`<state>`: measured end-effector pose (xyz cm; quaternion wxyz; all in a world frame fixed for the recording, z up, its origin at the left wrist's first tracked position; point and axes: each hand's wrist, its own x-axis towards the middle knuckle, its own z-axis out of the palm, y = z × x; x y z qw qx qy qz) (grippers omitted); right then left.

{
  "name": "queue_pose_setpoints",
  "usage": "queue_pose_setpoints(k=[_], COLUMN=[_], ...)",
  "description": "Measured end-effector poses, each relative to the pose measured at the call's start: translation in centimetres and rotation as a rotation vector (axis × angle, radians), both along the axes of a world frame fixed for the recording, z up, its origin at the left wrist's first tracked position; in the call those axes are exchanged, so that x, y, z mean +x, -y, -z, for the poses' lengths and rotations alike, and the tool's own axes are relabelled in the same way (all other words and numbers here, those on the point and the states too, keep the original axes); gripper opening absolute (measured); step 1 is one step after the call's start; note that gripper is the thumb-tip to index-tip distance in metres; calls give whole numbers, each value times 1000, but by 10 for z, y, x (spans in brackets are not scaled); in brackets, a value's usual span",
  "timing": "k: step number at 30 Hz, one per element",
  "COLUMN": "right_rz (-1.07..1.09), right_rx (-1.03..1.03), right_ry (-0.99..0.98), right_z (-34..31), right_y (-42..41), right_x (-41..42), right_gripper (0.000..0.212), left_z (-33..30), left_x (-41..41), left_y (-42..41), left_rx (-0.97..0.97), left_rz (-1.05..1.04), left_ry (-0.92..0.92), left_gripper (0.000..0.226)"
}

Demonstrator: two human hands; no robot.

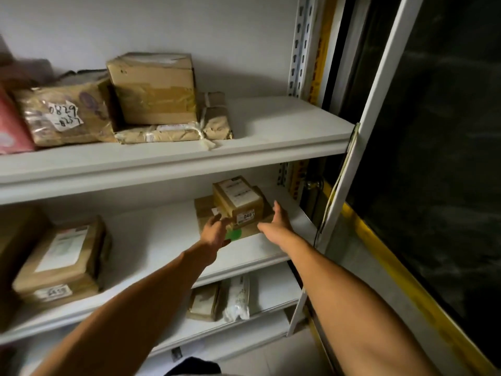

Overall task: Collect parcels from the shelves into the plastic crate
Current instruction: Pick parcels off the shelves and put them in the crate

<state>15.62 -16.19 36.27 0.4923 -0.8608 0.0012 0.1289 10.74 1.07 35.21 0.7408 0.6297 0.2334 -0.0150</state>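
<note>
A small brown cardboard parcel with white labels sits on top of a flat brown parcel at the right end of the middle shelf. My left hand reaches in at the stack's left front corner, fingers relaxed, touching or nearly touching it. My right hand is stretched out with straight fingers just to the right of the small parcel, holding nothing. No plastic crate is in view.
The top shelf carries a cardboard box, a paper-wrapped parcel under it and a taped parcel. More parcels lie at the middle shelf's left. Packages sit on the lower shelf. A dark window stands at the right.
</note>
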Motion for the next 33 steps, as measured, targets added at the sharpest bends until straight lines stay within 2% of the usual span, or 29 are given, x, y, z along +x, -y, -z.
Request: queue_pose_setpoints(k=[5,11,15,17,20,23,25,29,30,33], right_rz=[-83,15,77,131,212,173,164,216,211,143], right_rx=[95,190,286,332,423,471,508,587,619,734], right_ry=[-60,-26,1,-18,-63,-105,-191,-442,-488,-529], right_z=[7,17,19,21,13,2,3,14,16,19], right_y=[-11,-29,-26,-18,1,28,49,83,90,108], right_x=[18,6,-23,-38,-57,-80,-91,-114,-118,-132], right_gripper=[97,85,64,52,18,10,14,62,67,59], left_z=[0,5,6,4,-1,-1,1,11,13,23], left_x=[9,14,9,3,-16,-39,-55,-93,-104,-130], left_y=[-9,0,7,13,28,43,53,82,90,111], left_rx=[39,118,43,-3,-60,-128,-150,-186,-205,-292], left_rz=[75,141,-6,-70,-97,-110,-108,-111,-103,-49], left_ry=[29,19,-3,-9,-35,-26,-15,-32,-53,-79], left_gripper=[29,43,56,48,40,42,37,32,31,27])
